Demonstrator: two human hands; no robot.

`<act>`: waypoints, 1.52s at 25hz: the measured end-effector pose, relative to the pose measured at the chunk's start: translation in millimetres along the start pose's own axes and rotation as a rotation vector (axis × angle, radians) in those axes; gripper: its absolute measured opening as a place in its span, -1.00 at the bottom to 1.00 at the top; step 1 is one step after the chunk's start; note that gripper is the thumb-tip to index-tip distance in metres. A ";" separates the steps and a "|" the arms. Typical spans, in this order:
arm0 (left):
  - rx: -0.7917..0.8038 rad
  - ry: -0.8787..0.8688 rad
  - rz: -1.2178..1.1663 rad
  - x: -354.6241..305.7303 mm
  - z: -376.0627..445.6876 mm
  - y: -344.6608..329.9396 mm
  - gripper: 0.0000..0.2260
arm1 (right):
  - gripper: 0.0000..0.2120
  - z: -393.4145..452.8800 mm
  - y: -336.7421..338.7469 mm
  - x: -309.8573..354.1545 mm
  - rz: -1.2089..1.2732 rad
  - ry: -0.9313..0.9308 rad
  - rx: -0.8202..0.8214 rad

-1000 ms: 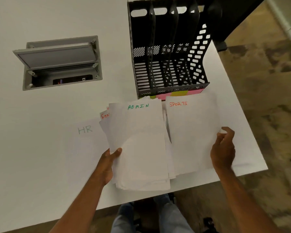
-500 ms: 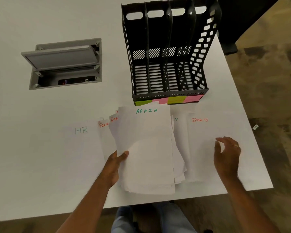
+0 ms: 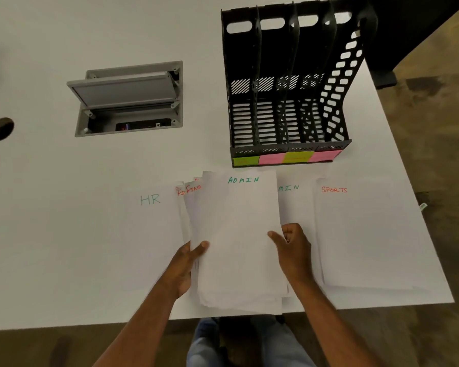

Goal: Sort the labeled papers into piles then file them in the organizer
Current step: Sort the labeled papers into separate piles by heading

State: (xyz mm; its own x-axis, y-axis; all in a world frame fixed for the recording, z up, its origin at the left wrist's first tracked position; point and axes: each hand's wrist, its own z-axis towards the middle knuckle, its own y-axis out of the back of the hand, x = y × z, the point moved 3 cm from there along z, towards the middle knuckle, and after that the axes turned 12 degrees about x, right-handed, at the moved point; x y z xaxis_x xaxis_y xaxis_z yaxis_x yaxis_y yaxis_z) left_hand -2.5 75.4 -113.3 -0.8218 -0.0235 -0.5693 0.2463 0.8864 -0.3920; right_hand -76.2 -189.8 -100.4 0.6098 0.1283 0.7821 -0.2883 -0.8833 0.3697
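At six o'clock on the white table point(image 3: 64, 234), left hand point(image 3: 182, 268) grips the unsorted stack point(image 3: 239, 247); right hand point(image 3: 293, 247) pinches its top ADMIN sheet. HR point(image 3: 154, 234), ADMIN point(image 3: 297, 207) and SPORTS point(image 3: 361, 234) piles are started; the black organizer point(image 3: 289, 83) at one o'clock looks empty.

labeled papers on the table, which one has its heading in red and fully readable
The SPORTS sheet, lying flat at the far right of the row. HR and the ADMIN sheet atop the held stack are written in green; the other red headings are mostly covered.
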 end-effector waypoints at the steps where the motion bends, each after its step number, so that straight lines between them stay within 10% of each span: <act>1: -0.009 0.008 0.003 -0.3 -1.5 3.7 -0.58 | -0.80 -0.7 -1.1 -1.1 -0.030 0.018 -0.015; 7: -0.056 0.042 0.016 -0.9 -4.5 20.3 -0.66 | -0.79 -1.9 -4.1 -4.4 -0.124 0.080 -0.016; 14: -0.074 0.027 0.048 -8.6 -9.8 45.7 -0.68 | -0.72 6.7 59.6 -19.5 -0.471 0.079 -0.407; 23: -0.121 0.041 0.036 -0.6 -30.7 78.2 -0.73 | -0.60 13.5 57.7 -35.6 -0.708 0.094 -0.379; 29: -0.109 0.031 0.029 -5.6 -41.5 96.1 -0.69 | -0.56 -22.0 -70.0 29.8 -0.096 0.137 0.162; 38: -0.064 -0.037 0.025 -30.9 -61.0 144.5 -0.61 | -0.46 -43.7 -141.4 63.6 -0.059 0.190 0.182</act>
State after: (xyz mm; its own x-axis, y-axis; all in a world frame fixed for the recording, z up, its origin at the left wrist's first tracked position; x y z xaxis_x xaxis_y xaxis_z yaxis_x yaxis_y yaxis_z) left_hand 27.2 232.4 -108.3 -0.7962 -0.0170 -0.6048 0.2322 0.9145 -0.3314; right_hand -28.8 -37.0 -81.0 0.4674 0.2487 0.8483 -0.1087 -0.9362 0.3343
